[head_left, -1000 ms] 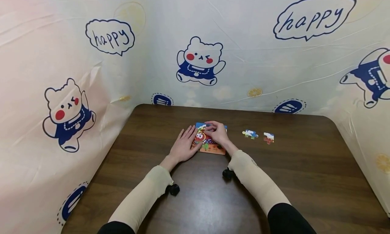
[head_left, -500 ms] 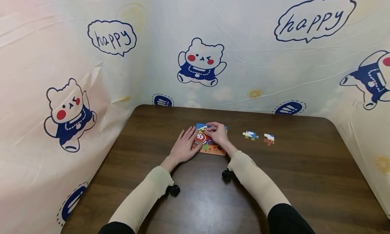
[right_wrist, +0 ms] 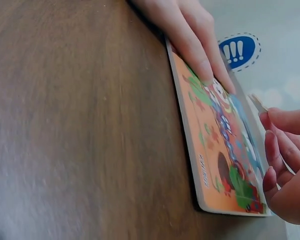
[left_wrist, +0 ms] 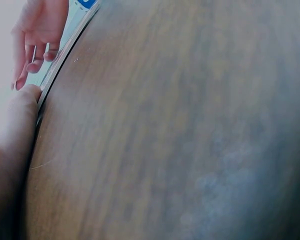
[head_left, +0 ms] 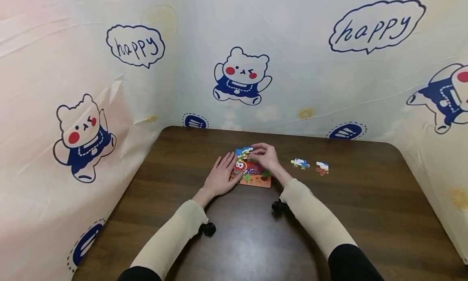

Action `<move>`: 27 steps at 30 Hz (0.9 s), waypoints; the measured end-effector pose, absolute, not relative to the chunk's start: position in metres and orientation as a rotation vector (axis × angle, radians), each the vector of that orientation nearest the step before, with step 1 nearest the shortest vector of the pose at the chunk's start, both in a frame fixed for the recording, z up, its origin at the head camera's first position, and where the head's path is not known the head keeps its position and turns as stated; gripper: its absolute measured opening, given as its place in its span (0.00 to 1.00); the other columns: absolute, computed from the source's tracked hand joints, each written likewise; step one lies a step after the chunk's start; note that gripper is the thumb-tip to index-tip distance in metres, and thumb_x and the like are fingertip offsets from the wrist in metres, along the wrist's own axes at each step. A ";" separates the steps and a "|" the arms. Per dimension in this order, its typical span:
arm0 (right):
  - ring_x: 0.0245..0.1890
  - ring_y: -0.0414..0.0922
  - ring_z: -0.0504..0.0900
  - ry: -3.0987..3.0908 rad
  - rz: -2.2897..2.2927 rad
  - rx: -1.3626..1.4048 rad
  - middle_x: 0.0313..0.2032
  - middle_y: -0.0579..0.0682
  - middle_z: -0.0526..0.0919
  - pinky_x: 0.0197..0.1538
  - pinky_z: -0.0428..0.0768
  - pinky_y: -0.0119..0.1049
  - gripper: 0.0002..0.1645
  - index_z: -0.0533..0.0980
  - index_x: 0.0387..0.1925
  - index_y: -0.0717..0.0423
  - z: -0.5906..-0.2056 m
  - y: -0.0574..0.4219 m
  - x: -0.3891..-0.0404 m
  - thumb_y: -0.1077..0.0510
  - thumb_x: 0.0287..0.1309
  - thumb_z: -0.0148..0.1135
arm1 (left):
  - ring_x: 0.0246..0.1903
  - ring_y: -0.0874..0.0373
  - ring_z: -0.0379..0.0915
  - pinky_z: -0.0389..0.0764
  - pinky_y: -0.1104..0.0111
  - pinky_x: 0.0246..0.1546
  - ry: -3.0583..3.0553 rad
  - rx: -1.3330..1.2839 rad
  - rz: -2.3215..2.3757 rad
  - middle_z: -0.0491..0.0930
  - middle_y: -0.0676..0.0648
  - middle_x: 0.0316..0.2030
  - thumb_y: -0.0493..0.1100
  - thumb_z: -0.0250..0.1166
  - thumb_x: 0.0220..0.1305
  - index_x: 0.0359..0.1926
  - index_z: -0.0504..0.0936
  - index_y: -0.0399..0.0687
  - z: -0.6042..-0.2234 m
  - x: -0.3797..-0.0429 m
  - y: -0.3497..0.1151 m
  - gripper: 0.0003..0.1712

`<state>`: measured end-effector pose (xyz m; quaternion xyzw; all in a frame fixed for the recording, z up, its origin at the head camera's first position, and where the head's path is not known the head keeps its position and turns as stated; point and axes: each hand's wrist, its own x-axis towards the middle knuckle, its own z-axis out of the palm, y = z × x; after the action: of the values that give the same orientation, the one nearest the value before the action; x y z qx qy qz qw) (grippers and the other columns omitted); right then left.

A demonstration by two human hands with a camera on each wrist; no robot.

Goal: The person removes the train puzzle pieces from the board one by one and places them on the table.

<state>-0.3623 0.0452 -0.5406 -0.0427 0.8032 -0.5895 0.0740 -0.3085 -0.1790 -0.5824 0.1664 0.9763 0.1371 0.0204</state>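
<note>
A colourful jigsaw puzzle [head_left: 256, 181] in a tray with an orange lower border lies on the brown table. My left hand [head_left: 220, 176] rests flat on its left side, fingers straight, thumb over the lower picture. Over the puzzle's upper right, my right hand [head_left: 267, 157] pinches a small puzzle piece [right_wrist: 259, 103] between thumb and fingertips. In the right wrist view this piece shows edge-on, raised above the picture. Two loose pieces lie to the right: a blue, white and green puzzle piece [head_left: 300, 163] and a white and reddish-brown puzzle piece [head_left: 322, 168].
The brown wooden table [head_left: 365, 208] has rounded far corners. A pale printed cloth [head_left: 292, 77] with cartoon bears hangs behind it and along both sides. A small black object [head_left: 209, 229] hangs at the left wrist, and a similar black object [head_left: 278, 207] at the right.
My right hand has shifted slightly right and up from the puzzle with a piece in its fingers, uncovering more of the picture. The left hand stays in place.
</note>
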 end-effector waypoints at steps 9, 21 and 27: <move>0.61 0.58 0.89 2.409 -1.746 -0.112 0.53 0.61 0.94 0.65 0.86 0.50 0.24 0.82 0.69 0.56 -0.540 0.064 -0.358 0.60 0.75 0.70 | 0.90 0.50 0.42 0.42 0.46 0.91 3.034 0.516 0.434 0.50 0.45 0.90 0.74 0.49 0.82 0.89 0.55 0.48 -0.584 -0.307 -0.179 0.51; 0.57 0.53 0.90 2.437 -1.724 -0.108 0.52 0.60 0.94 0.55 0.83 0.36 0.25 0.81 0.69 0.56 -0.535 0.101 -0.352 0.60 0.75 0.70 | 0.91 0.49 0.42 0.42 0.46 0.91 3.050 0.509 0.397 0.50 0.46 0.90 0.75 0.49 0.80 0.90 0.52 0.50 -0.588 -0.310 -0.181 0.52; 0.40 0.34 0.85 2.453 -1.720 -0.081 0.48 0.56 0.95 0.39 0.77 0.29 0.25 0.82 0.69 0.58 -0.537 0.119 -0.352 0.61 0.74 0.71 | 0.91 0.49 0.42 0.43 0.46 0.91 3.049 0.509 0.391 0.49 0.47 0.90 0.75 0.49 0.80 0.90 0.51 0.50 -0.588 -0.309 -0.181 0.52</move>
<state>-0.3515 0.1193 -0.5373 -0.0269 0.8164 -0.5723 0.0722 -0.3092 -0.1813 -0.5882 0.1633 0.9785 0.1255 0.0128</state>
